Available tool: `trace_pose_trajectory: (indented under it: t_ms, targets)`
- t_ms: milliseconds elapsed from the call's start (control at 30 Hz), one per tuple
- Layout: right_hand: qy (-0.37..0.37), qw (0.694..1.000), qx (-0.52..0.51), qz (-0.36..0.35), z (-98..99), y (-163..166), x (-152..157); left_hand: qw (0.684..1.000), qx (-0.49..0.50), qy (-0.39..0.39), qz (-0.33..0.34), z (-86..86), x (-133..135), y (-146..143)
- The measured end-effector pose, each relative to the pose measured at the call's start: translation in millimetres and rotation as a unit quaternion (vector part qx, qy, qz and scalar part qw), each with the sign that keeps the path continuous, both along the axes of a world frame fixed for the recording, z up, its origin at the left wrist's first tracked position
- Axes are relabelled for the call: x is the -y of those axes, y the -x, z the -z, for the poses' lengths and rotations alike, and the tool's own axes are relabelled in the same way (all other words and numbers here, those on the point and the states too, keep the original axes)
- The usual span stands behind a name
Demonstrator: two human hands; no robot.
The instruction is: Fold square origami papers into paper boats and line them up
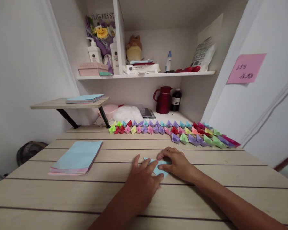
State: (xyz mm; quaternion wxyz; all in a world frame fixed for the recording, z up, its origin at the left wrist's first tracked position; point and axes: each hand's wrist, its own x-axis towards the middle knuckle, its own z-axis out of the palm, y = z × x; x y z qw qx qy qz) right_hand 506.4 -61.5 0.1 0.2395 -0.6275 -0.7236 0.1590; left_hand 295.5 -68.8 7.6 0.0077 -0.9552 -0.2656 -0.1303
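A small light blue folded paper (pixel 158 169) lies flat on the wooden table (pixel 206 191) in front of me. My left hand (pixel 142 179) presses down on its left side with fingers stretched out flat. My right hand (pixel 176 163) rests on its right side, fingers bent and pressing on the fold. Most of the paper is hidden under both hands. Beyond them stretch rows of several small folded paper boats (pixel 172 131) in many colours.
A stack of coloured paper sheets (pixel 76 157), light blue on top, lies at the left. A side shelf (pixel 67 103) carries more sheets. At the back stand a red jug (pixel 163 99), a dark bottle (pixel 176 100) and a cluttered wall shelf (pixel 146 74). A pink note (pixel 246 68) is stuck on the right wall.
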Motion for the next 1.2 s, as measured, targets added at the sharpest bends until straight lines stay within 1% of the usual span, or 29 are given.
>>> trace_pose_trajectory:
  t_ms: [133, 367, 467, 533, 600, 633, 667, 733, 767, 800, 833, 900, 967, 1000, 1100, 1133, 1200]
  targets:
    - [0.034, 0.997, -0.072, 0.011, -1.4, 1, -1, 1.0, 0.009, -0.007, -0.001, 1.7, -3, 0]
    - [0.045, 0.983, -0.179, 0.02, 5.2, -1, -4, 0.999, 0.031, -0.021, 0.002, 0.3, -3, -5]
    - [0.04, 0.968, -0.247, 0.031, 8.7, 0, -6, 0.996, 0.085, -0.019, -0.019, -0.3, -4, -6]
    - [0.035, 0.953, -0.298, 0.04, 8.6, 1, -6, 0.987, 0.153, 0.002, -0.05, 0.3, -8, -4]
    - [0.026, 0.936, -0.349, 0.049, 6.4, 4, -5, 0.961, 0.257, 0.043, -0.095, 2.1, -15, 0]
    - [0.019, 0.927, -0.37, 0.053, 4.7, 6, -4, 0.936, 0.32, 0.072, -0.124, 3.2, -19, 1]
    - [0.011, 0.918, -0.393, 0.057, 3.0, 8, -3, 0.905, 0.384, 0.112, -0.146, 4.5, -23, 2]
    - [-0.008, 0.893, -0.446, 0.065, 0.1, 12, 0, 0.828, 0.487, 0.209, -0.184, 6.3, -28, 1]
    - [-0.017, 0.878, -0.473, 0.067, -0.9, 15, 1, 0.797, 0.51, 0.255, -0.199, 6.5, -30, -2]
    - [-0.026, 0.863, -0.5, 0.067, -1.5, 16, 3, 0.774, 0.52, 0.297, -0.205, 6.0, -30, -6]
    - [-0.034, 0.849, -0.523, 0.066, -1.7, 18, 4, 0.758, 0.522, 0.333, -0.204, 4.7, -30, -11]
    - [-0.048, 0.829, -0.553, 0.065, -1.9, 19, 6, 0.738, 0.525, 0.385, -0.178, 0.0, -28, -25]
    - [-0.057, 0.815, -0.573, 0.065, -2.3, 18, 6, 0.718, 0.531, 0.421, -0.16, -6.0, -26, -39]
    - [-0.06, 0.81, -0.58, 0.064, -2.7, 17, 7, 0.706, 0.54, 0.428, -0.161, -8.5, -26, -45]
    - [-0.065, 0.807, -0.584, 0.064, -3.2, 15, 7, 0.675, 0.568, 0.441, -0.165, -10.5, -26, -59]
    - [-0.066, 0.81, -0.579, 0.064, -2.7, 15, 7, 0.669, 0.573, 0.443, -0.169, -9.1, -26, -61]
    - [-0.068, 0.819, -0.567, 0.061, -0.4, 15, 6, 0.668, 0.574, 0.438, -0.181, -4.3, -27, -62]
